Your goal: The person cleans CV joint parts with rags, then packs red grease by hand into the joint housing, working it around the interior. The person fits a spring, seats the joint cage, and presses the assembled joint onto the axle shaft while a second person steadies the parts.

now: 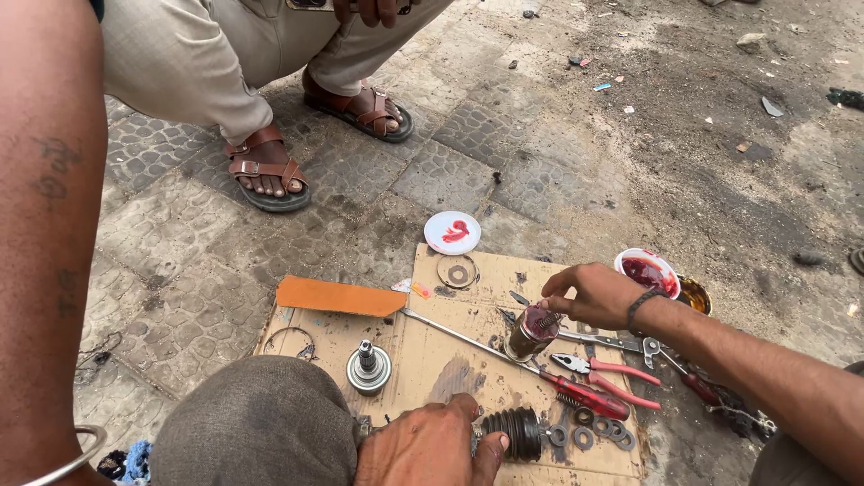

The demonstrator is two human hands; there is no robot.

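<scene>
At nine o'clock a bare forearm [45, 225] with a metal bangle [63, 463] fills the left edge; whose it is cannot be told. At eleven o'clock a person squats in light trousers [193, 63] and brown sandals [265, 175] on the stone paving [162, 261]. A sheet of cardboard [432, 360] lies on the ground at six o'clock. On its left part sit a wire ring [290, 342], an orange flat piece [340, 296] and a metal joint housing [369, 367] standing upright. A grey-clad knee [256, 423] covers the near left corner.

The left hand [432, 445], at six o'clock, is closed around the end of a shaft, its thumb touching a black ribbed rubber boot [515, 432]. Just right of the boot lie several metal washers [594, 432].

At twelve o'clock from the cardboard rests a white lid [452, 232] smeared with red grease. A long metal rod [450, 333] runs diagonally across the sheet.

The right hand [594, 295], at three o'clock, has its fingers curled down onto the top of a greasy cylindrical joint cup [529, 333], gripping its rim. Red-handled pliers [598, 369] and a red-handled screwdriver [585, 394] lie just beside the cup. Behind the wrist stands a white tub of red grease [646, 270].
</scene>
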